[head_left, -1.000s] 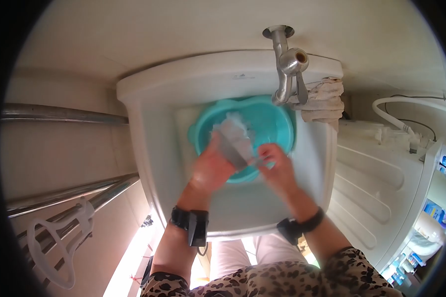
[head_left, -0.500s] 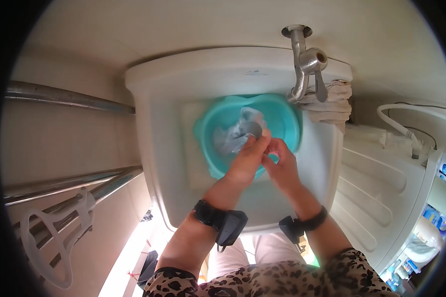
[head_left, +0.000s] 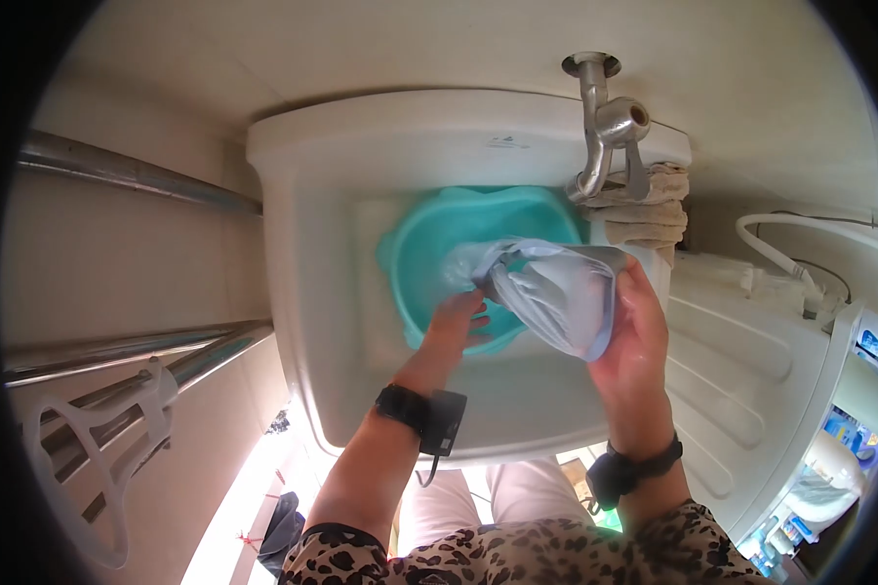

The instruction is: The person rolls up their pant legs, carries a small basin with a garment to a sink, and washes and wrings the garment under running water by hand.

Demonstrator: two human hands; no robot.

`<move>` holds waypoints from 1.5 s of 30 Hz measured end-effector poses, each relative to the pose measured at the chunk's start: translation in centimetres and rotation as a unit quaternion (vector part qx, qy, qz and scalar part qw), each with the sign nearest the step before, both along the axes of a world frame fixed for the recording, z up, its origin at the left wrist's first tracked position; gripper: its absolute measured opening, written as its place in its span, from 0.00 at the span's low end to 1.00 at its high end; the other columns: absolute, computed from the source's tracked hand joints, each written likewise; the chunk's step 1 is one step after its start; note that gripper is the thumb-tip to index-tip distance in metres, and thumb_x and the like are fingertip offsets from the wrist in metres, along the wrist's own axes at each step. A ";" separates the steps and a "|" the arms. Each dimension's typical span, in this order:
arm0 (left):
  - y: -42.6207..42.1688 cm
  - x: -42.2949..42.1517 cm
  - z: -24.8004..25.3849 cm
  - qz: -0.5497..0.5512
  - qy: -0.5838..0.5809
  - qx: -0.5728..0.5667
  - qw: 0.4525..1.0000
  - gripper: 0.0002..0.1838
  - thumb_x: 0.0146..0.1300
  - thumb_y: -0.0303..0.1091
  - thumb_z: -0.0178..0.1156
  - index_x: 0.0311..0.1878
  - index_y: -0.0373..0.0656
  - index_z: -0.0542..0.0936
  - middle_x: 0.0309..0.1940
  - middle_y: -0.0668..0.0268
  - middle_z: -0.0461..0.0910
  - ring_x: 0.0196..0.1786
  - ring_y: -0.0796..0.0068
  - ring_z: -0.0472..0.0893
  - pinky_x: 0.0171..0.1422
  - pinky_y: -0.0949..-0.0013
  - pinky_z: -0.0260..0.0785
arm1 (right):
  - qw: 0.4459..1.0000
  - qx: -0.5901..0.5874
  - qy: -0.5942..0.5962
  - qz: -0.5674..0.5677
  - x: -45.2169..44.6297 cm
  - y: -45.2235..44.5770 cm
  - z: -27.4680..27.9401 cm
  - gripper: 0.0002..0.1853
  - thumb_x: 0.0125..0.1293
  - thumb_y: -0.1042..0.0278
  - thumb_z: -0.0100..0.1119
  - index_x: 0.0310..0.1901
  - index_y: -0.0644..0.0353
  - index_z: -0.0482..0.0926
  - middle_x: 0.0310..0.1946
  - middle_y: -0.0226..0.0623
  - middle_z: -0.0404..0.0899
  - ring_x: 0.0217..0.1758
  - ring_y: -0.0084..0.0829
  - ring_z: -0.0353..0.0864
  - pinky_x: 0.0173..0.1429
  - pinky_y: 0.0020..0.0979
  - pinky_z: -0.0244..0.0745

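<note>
A sheer whitish cloth item with grey edging is stretched out above the turquoise basin. My right hand is closed on its wide right end, the fingers behind the edge. The item's folds draw together toward its left part, where my left hand appears to pinch the grey band between thumb and forefinger. The other left fingers are spread over the basin, slightly blurred. The cloth's loose left end droops over the basin, and its exact kind cannot be made out.
The basin stands in a white sink. A metal tap overhangs the back right, beside folded beige cloths. Metal bars and a white plastic hanger-like frame are on the left. A ridged white surface lies right.
The cloth item has come up out of the basin and is spread sideways. My right hand has moved right with one end, while my left hand has shifted left and slightly down.
</note>
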State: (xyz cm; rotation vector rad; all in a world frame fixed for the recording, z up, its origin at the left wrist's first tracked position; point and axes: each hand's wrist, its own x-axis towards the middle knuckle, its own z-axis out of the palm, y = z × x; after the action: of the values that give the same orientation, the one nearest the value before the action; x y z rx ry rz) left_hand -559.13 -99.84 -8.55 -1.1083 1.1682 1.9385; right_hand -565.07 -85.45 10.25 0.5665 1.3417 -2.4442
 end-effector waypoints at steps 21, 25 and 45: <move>-7.6 -2.2 9.1 -0.034 0.399 -0.458 0.793 0.14 0.49 0.19 0.58 0.41 0.39 0.73 0.38 0.58 0.75 0.42 0.65 0.78 0.43 0.66 0.73 | 0.882 0.437 0.172 -0.039 0.8 6.2 -5.3 0.16 0.60 0.81 0.43 0.48 0.59 0.74 0.44 0.34 0.75 0.36 0.19 0.74 0.31 0.18 0.72; -5.2 -1.0 1.2 -0.392 0.416 -0.465 0.676 0.20 0.45 0.18 0.59 0.46 0.41 0.74 0.47 0.54 0.71 0.49 0.56 0.74 0.48 0.59 0.71 | 0.766 0.554 0.279 0.168 0.9 4.9 -14.9 0.17 0.54 0.82 0.46 0.47 0.60 0.74 0.45 0.44 0.75 0.40 0.37 0.78 0.43 0.32 0.75; -6.1 -2.2 13.8 -0.249 0.209 -0.194 0.926 0.24 0.52 0.24 0.57 0.57 0.43 0.72 0.39 0.59 0.78 0.40 0.69 0.78 0.46 0.69 0.71 | 0.799 0.458 0.284 0.266 0.0 3.3 -1.5 0.06 0.56 0.71 0.58 0.34 0.63 0.73 0.47 0.42 0.74 0.37 0.43 0.77 0.39 0.34 0.73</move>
State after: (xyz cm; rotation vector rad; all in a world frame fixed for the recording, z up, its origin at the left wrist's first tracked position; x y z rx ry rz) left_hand -561.35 -105.90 5.28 -0.4893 1.9147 1.6086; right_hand -565.11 -82.10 8.74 -0.4113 2.5010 -1.4065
